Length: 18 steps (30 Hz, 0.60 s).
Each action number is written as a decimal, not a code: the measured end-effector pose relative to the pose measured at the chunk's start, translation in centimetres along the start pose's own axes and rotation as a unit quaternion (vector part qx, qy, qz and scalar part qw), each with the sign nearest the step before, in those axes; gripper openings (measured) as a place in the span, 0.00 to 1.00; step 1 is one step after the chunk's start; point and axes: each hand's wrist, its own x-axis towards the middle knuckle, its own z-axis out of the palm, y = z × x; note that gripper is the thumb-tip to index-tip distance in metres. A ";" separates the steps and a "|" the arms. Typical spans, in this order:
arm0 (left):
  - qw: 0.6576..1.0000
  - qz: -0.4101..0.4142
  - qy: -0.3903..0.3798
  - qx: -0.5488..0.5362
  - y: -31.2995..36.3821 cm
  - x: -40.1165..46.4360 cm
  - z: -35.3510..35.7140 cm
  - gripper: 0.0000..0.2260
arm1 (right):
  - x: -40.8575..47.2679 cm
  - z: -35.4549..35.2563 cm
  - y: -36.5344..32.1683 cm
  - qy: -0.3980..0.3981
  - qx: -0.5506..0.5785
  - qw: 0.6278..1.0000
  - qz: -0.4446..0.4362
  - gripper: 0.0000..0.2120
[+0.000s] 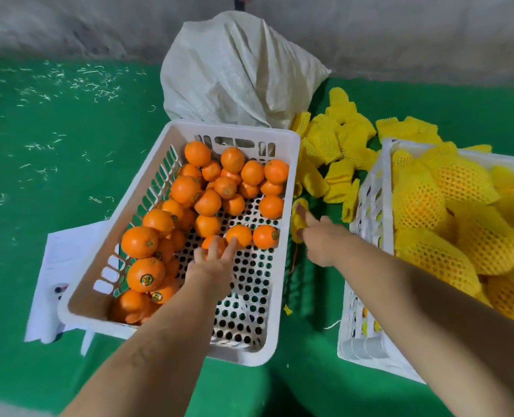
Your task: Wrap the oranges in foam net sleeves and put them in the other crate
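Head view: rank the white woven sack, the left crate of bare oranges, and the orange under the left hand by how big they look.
1. Left crate, largest in frame.
2. White woven sack; it lies farther from the camera, so its true size against the crate is unsure.
3. Orange under the left hand, plainly smallest.

Even, fairly bright light with soft shadows; wide-angle bending at the edges (corners smeared), slight motion blur throughout.

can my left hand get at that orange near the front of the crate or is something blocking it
Probably yes. The left hand is already on the orange, fingers curling round it, and nothing lies over it in the open-topped crate.
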 end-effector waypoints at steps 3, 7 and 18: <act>0.999 -0.029 0.034 0.000 0.1 1.3 0.2 0.40 | 1.9 0.8 0.1 -0.066 0.058 0.996 -0.008 0.29; 0.995 -0.085 0.025 -0.048 0.1 2.0 -0.2 0.29 | 2.9 1.1 0.5 -0.057 0.114 0.992 0.006 0.25; 0.939 -0.060 0.116 -0.319 0.3 -1.4 -4.6 0.28 | -4.4 -2.7 0.2 0.130 0.265 0.955 0.013 0.17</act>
